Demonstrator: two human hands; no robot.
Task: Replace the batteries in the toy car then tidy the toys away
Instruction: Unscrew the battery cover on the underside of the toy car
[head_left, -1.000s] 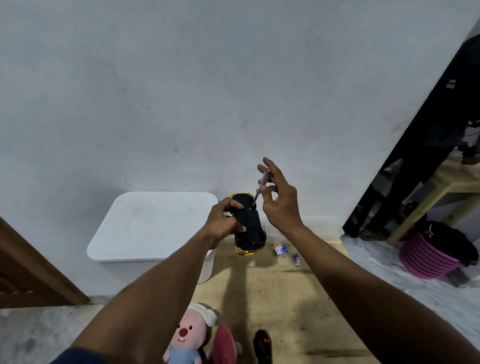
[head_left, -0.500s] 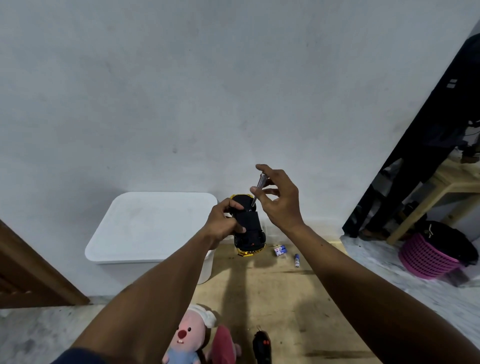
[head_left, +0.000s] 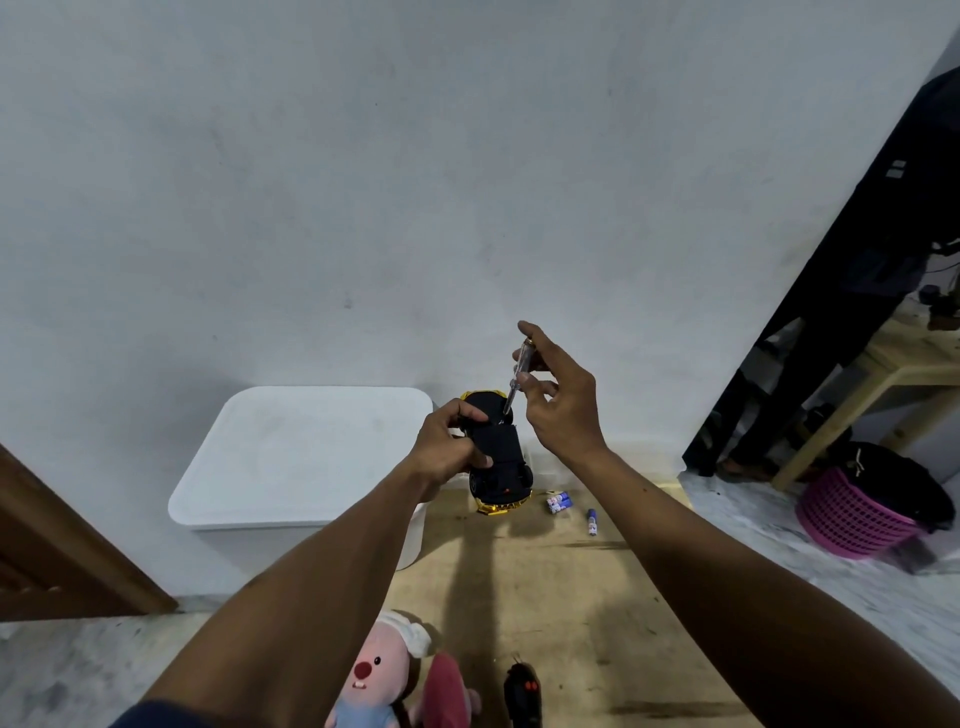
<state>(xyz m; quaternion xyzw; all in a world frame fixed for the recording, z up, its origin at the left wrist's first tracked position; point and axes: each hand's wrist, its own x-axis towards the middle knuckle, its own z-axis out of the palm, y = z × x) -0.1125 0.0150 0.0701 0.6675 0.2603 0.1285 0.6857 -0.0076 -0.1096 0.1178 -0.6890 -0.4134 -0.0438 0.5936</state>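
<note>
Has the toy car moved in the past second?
No. The toy car sits just right of the white box, at the same height as before, gripped by the left hand.

Tan floor mat (head_left: 597, 623) bears batteries (head_left: 558, 503), plush toy (head_left: 374, 670), black remote (head_left: 523, 693).

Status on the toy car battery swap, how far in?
Early or midway; I can't tell which. Done: the toy car is held underside up in the left hand. In hand: the right hand holds a screwdriver with its tip on the underside; loosening or tightening is unclear. Left: the batteries, plush toy and remote lie on the floor, and the white bin is lidded.
</note>
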